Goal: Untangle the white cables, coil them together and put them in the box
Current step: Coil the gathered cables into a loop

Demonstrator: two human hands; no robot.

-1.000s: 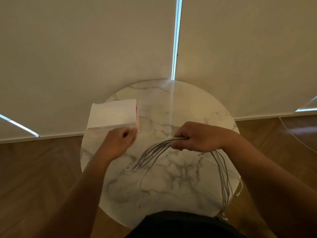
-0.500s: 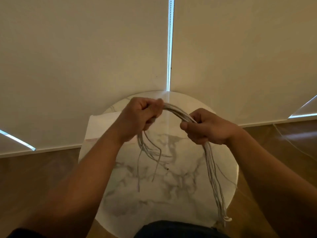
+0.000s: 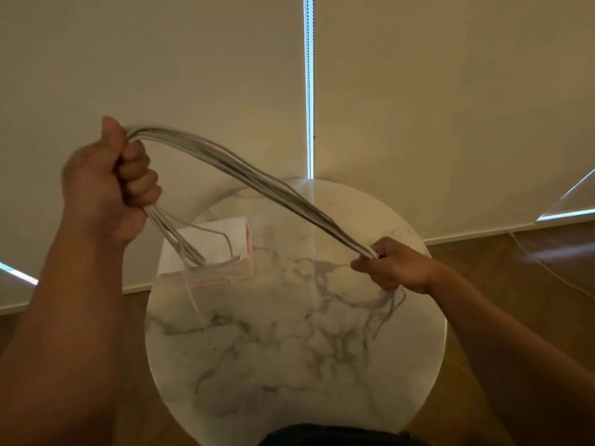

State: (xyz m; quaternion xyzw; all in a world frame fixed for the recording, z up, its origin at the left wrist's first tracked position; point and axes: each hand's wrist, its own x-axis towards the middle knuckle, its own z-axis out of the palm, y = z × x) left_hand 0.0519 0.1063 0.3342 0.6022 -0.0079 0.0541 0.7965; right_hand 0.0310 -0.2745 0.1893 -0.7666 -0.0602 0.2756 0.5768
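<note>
Step judged: straightening, ahead of coiling.

- White cables (image 3: 257, 181) held as one bundle, stretched in the air between both hands.
- Left hand (image 3: 106, 185) fisted round one end, raised beyond the far-left edge of the table (image 3: 289, 365). Loose tails hang over the box (image 3: 225, 233).
- Right hand (image 3: 396, 265) closed tight on the other end, above the right edge. Short ends dangle below it.
- Box stands at the far-left edge; nothing seen inside it.

Next: loops to be wound hand over hand, strands kept even.

Against half a second ago: hands, then close together, now drawn wide apart; slack taken up.

Dim warm light, motion-blurred cables (image 3: 244, 175), wide-angle bending
</note>
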